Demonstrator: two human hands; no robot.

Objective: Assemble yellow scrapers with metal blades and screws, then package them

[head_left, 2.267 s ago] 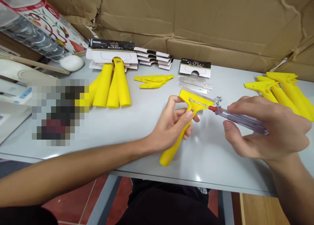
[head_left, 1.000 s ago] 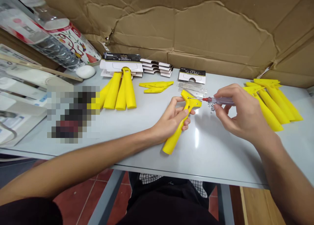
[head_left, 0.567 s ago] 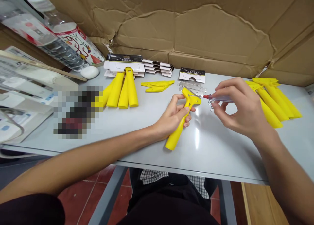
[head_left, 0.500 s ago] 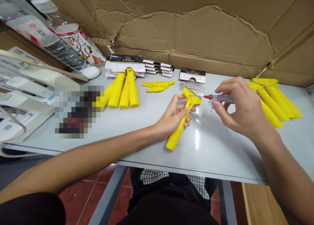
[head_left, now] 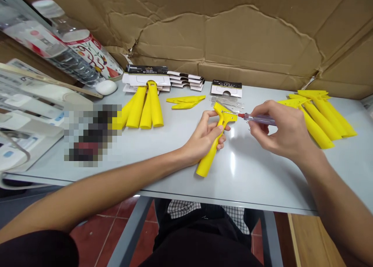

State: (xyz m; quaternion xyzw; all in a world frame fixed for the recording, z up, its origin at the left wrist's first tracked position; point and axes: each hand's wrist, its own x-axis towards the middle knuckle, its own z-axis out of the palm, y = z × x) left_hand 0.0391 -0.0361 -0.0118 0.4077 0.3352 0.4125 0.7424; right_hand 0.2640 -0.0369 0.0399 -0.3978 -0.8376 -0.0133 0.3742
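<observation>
My left hand (head_left: 205,141) is wrapped round the handle of a yellow scraper (head_left: 208,160), tilted with its wide head away from me. In my right hand (head_left: 287,129), thumb and fingers grip a screwdriver (head_left: 260,120) with a clear purplish handle. Its thin shaft reaches left over the scraper head, and the tip lies near a hole there; whether it sits in a screw cannot be seen. Small metal screws (head_left: 249,124) are partly hidden beside my right fingertips. Thin clear-looking strips (head_left: 231,101) lie just behind the scraper head.
Several yellow scraper handles lie at the left (head_left: 135,111) and right (head_left: 323,117). Flat yellow pieces (head_left: 186,101) and black-and-white cards (head_left: 226,89) lie at the back. Bottles (head_left: 87,49) and a white rounded object (head_left: 106,87) stand far left. A cardboard wall (head_left: 233,38) closes off the back.
My right fingers have drawn closer round the screwdriver handle. The shaft still crosses the scraper head, and my left hand keeps its hold. The whole view has shifted slightly.
</observation>
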